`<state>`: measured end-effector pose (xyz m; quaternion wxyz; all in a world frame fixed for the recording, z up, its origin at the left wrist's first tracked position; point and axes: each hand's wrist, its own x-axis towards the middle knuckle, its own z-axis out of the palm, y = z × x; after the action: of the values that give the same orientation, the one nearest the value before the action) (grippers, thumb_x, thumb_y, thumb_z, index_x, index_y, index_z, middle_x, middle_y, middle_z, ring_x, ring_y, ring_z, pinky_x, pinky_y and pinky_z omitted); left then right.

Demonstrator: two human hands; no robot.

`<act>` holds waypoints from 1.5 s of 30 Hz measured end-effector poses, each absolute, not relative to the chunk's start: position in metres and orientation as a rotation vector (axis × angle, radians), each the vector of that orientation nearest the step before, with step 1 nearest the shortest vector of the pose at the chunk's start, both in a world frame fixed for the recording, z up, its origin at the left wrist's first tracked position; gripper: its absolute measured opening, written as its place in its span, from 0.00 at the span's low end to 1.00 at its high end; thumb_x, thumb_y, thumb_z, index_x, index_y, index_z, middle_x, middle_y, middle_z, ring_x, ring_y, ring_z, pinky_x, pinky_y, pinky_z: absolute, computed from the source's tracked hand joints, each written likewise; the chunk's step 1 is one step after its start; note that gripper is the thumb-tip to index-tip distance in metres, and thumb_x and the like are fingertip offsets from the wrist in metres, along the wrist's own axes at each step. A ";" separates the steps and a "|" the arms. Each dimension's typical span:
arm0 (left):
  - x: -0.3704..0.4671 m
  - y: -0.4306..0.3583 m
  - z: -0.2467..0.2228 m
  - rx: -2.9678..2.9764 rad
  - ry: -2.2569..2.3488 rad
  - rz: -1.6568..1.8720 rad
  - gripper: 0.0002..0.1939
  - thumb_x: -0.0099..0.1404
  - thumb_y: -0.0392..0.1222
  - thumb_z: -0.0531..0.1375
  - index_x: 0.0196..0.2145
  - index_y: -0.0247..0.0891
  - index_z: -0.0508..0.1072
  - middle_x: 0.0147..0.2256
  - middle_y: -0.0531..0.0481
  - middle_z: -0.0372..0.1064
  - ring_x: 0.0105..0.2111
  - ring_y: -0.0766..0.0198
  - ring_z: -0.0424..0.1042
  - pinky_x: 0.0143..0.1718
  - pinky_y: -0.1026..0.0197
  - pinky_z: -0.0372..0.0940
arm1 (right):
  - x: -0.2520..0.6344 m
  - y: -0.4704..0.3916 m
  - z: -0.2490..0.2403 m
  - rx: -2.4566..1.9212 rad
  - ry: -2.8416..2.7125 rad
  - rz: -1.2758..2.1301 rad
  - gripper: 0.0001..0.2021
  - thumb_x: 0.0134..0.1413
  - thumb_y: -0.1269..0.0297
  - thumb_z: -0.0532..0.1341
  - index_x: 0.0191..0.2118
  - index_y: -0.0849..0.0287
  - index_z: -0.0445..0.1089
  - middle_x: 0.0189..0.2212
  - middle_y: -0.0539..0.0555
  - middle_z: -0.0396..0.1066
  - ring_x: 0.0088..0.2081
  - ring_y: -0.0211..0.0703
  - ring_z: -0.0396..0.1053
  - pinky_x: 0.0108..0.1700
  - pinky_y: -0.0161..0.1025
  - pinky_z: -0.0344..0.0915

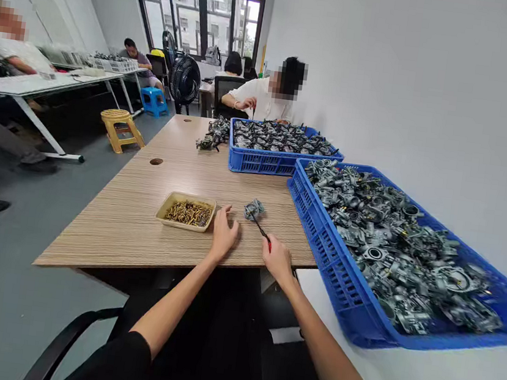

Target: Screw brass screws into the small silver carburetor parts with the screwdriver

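Observation:
My left hand (223, 234) rests on the wooden table (141, 201) just right of a shallow yellow tray (163, 206) of small brass parts; its fingers are loosely curled and I see nothing in them. My right hand (277, 258) is shut on a red-handled screwdriver (260, 228). The tool's tip points up-left to a small grey metal casting (254, 208) lying on the table.
A blue crate (322, 235) of grey metal castings lies at my right, a second blue crate (261, 161) farther back. A person in white sits behind it. Other people sit at a table on the left, near a yellow stool (121, 129) and a fan (184, 80).

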<state>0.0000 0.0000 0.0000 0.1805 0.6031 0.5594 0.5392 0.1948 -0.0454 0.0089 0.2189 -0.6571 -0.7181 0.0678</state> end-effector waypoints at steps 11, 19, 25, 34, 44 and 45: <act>-0.001 0.005 -0.007 1.714 1.561 1.516 0.20 0.67 0.35 0.57 0.56 0.39 0.65 0.54 0.39 0.66 0.55 0.51 0.68 0.60 0.44 0.63 | 0.198 -0.040 0.012 -1.855 -1.941 0.219 0.16 0.73 0.58 0.50 0.39 0.57 0.71 0.29 0.53 0.76 0.28 0.40 0.68 0.32 0.38 0.45; -0.001 0.005 -0.007 1.718 1.561 1.522 0.20 0.66 0.34 0.57 0.56 0.39 0.66 0.52 0.40 0.67 0.52 0.53 0.69 0.58 0.45 0.65 | 0.196 -0.042 0.013 -1.884 -1.966 0.182 0.16 0.74 0.57 0.50 0.40 0.57 0.71 0.29 0.53 0.76 0.28 0.41 0.69 0.31 0.38 0.44; -0.001 0.005 -0.007 1.708 1.552 1.533 0.20 0.66 0.34 0.57 0.55 0.39 0.66 0.52 0.40 0.67 0.51 0.54 0.70 0.57 0.47 0.65 | 0.192 -0.048 0.014 -1.899 -2.018 0.136 0.14 0.73 0.56 0.51 0.43 0.57 0.70 0.32 0.55 0.78 0.30 0.41 0.71 0.31 0.39 0.43; -0.001 0.005 -0.008 1.679 1.542 1.539 0.20 0.65 0.35 0.57 0.55 0.39 0.66 0.52 0.40 0.67 0.51 0.53 0.70 0.57 0.47 0.66 | 0.190 -0.053 0.017 -1.874 -2.182 0.017 0.15 0.74 0.55 0.49 0.45 0.56 0.70 0.35 0.55 0.79 0.32 0.42 0.74 0.30 0.38 0.46; -0.001 0.005 -0.009 1.704 1.563 1.549 0.23 0.63 0.30 0.55 0.56 0.39 0.65 0.52 0.40 0.67 0.52 0.53 0.70 0.58 0.47 0.65 | 0.191 -0.054 0.014 -1.751 -2.229 -0.036 0.16 0.74 0.56 0.49 0.45 0.56 0.71 0.37 0.55 0.79 0.35 0.42 0.74 0.32 0.37 0.50; -0.001 0.005 -0.008 1.705 1.566 1.549 0.24 0.63 0.30 0.54 0.56 0.39 0.65 0.52 0.40 0.68 0.52 0.53 0.70 0.58 0.47 0.65 | 0.191 -0.054 0.014 -1.733 -2.232 -0.043 0.16 0.74 0.56 0.49 0.45 0.56 0.71 0.37 0.56 0.79 0.36 0.42 0.74 0.32 0.37 0.51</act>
<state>-0.0010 0.0052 -0.0083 0.1770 0.6024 0.5534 0.5472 0.1913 -0.0541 0.0140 0.1571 -0.6057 -0.7799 -0.0150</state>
